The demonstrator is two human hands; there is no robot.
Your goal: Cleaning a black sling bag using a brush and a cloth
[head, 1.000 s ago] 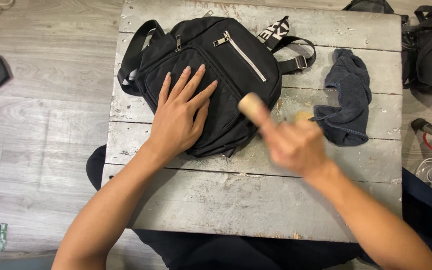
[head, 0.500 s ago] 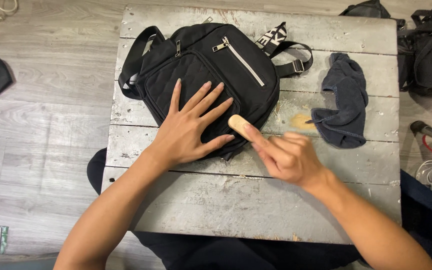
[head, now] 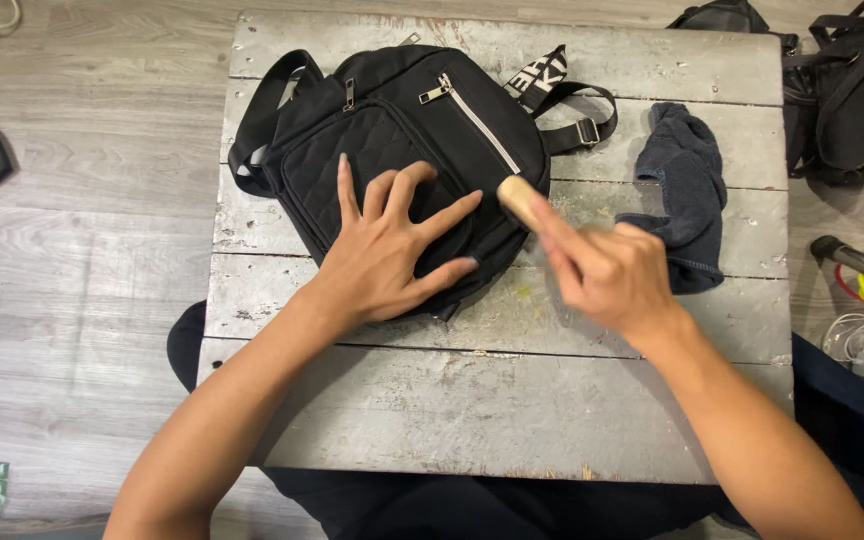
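The left hand point(head: 384, 255) presses spread fingers flat on the black bag point(head: 402, 150) at the worktop's point(head: 492, 400) upper left, while the right hand point(head: 607, 275), closed around a wooden brush point(head: 518, 195), has swung up from the bag's lower edge to its right side, so the brushing goes on.

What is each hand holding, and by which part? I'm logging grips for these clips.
The right hand grips a light wooden brush by its rear end, hidden in the fingers. The left hand holds nothing; it presses flat on the black backpack.
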